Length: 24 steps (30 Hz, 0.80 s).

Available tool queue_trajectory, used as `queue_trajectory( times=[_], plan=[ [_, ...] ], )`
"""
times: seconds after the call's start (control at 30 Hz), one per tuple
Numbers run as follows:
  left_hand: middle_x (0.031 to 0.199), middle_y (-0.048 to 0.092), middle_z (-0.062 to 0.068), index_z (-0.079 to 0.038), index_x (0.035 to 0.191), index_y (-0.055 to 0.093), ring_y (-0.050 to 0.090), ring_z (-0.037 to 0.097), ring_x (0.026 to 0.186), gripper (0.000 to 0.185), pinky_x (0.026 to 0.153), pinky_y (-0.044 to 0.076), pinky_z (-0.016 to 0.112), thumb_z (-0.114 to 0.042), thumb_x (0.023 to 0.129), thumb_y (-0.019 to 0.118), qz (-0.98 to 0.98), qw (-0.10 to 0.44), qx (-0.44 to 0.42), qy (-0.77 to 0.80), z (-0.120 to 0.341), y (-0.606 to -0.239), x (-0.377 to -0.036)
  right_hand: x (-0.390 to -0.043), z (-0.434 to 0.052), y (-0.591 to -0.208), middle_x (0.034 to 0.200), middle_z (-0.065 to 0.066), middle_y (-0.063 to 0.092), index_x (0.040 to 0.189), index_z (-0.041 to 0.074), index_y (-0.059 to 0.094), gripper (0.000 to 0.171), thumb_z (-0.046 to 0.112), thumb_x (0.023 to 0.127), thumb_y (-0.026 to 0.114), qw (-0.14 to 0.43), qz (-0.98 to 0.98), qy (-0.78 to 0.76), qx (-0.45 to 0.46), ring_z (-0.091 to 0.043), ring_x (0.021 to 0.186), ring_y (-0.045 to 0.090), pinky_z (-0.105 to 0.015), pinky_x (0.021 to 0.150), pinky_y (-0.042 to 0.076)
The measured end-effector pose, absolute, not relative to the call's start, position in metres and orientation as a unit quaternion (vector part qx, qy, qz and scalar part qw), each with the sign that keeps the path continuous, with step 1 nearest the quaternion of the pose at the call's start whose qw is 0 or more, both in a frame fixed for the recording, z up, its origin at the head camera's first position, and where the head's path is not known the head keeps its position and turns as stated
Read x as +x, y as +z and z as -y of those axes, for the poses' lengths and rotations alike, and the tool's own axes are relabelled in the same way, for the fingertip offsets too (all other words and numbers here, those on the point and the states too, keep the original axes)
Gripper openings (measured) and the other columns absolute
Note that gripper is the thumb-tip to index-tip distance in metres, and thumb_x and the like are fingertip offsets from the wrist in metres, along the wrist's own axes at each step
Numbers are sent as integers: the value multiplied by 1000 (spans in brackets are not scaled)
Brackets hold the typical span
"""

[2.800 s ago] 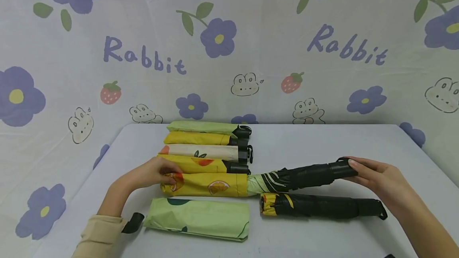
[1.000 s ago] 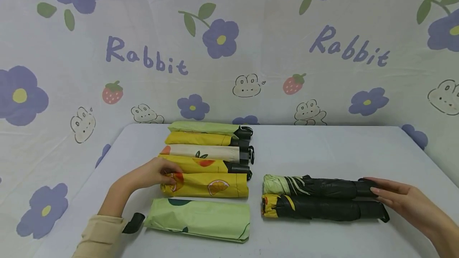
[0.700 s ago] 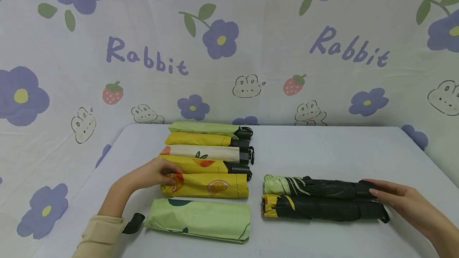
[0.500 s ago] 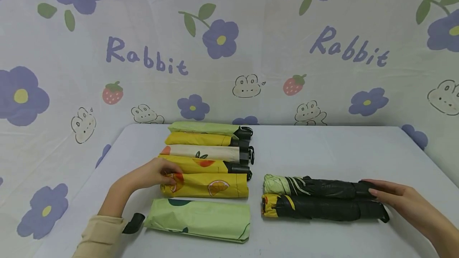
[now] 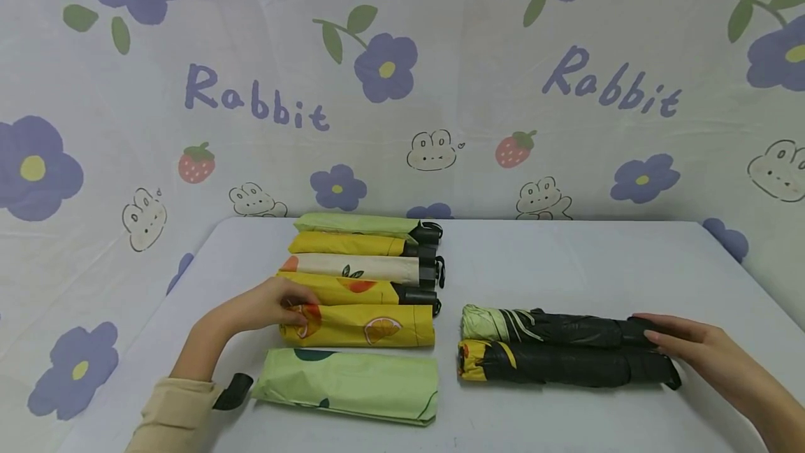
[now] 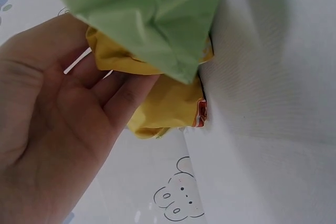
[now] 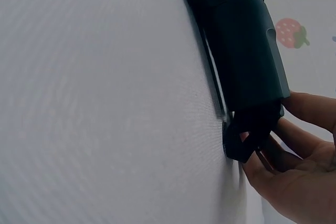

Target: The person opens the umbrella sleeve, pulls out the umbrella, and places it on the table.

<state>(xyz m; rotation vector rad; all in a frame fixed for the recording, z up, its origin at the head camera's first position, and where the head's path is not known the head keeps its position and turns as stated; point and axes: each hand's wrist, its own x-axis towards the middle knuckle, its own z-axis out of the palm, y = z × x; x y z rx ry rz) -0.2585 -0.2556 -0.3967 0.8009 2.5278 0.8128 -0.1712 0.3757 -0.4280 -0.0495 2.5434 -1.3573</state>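
Note:
My left hand (image 5: pixel 267 306) pinches the left end of a folded yellow umbrella (image 5: pixel 352 324) printed with orange slices. In the left wrist view its yellow fabric (image 6: pixel 170 100) shows beyond the fingers, partly covered by green fabric (image 6: pixel 152 19) close to the camera. My right hand (image 5: pixel 701 348) holds the handle end of a black folded umbrella (image 5: pixel 578 329) with a pale green tip, thumb in front and fingers behind. Against its near side lies another black umbrella (image 5: pixel 560 364) with a yellow tip; its strapped black handle (image 7: pixel 244 56) fills much of the right wrist view.
Behind the left hand several folded umbrellas lie in a row, including a cream one (image 5: pixel 361 268) and a mango-printed yellow one (image 5: pixel 342 289). A wide light green umbrella (image 5: pixel 349 384) lies in front, its black handle (image 5: pixel 234 391) pointing left. The white table (image 5: pixel 566 250) ends at a printed cloth (image 5: pixel 472 89).
Since 2.8 seconds ago, my right hand has brought the green-tipped umbrella away from the yellow one and down beside the yellow-tipped one. Over the last second both hands have stayed almost still.

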Motion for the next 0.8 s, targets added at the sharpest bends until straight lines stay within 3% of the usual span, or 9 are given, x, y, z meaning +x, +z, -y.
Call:
queue_trajectory(
  times=[0.23, 0.43, 0.57, 0.8],
  plan=[
    [94, 66, -4, -23, 101, 66, 58, 10, 84, 21, 70, 50, 22, -18, 80, 68, -886, 201, 288, 303, 254, -394, -257, -172, -377, -429, 112, 35, 43, 138, 9, 39, 57, 43, 92, 46, 130, -884, -448, -6, 27, 96, 36, -8, 75, 42],
    [102, 65, -9, -24, 109, 64, 58, 8, 93, 30, 77, 49, 22, -29, 79, 69, -889, 203, 275, 306, 251, -390, -254, -171, -380, -429, 115, 33, 42, 138, 15, 39, 56, 46, 92, 44, 146, -885, -442, 0, 31, 94, 30, -8, 73, 39],
    [103, 66, -8, -23, 110, 64, 61, 9, 93, 34, 79, 49, 23, -38, 79, 67, -888, 194, 272, 317, 249, -386, -253, -172, -381, -429, 115, 33, 41, 138, 16, 39, 56, 47, 92, 44, 148, -886, -439, 2, 31, 94, 30, -8, 73, 39],
    [96, 68, -9, -21, 104, 66, 63, 11, 89, 26, 77, 51, 23, -35, 83, 64, -890, 157, 270, 333, 258, -378, -256, -170, -380, -430, 116, 34, 40, 138, 18, 39, 54, 47, 93, 42, 147, -888, -437, 0, 32, 94, 29, -8, 74, 39]
  ],
)
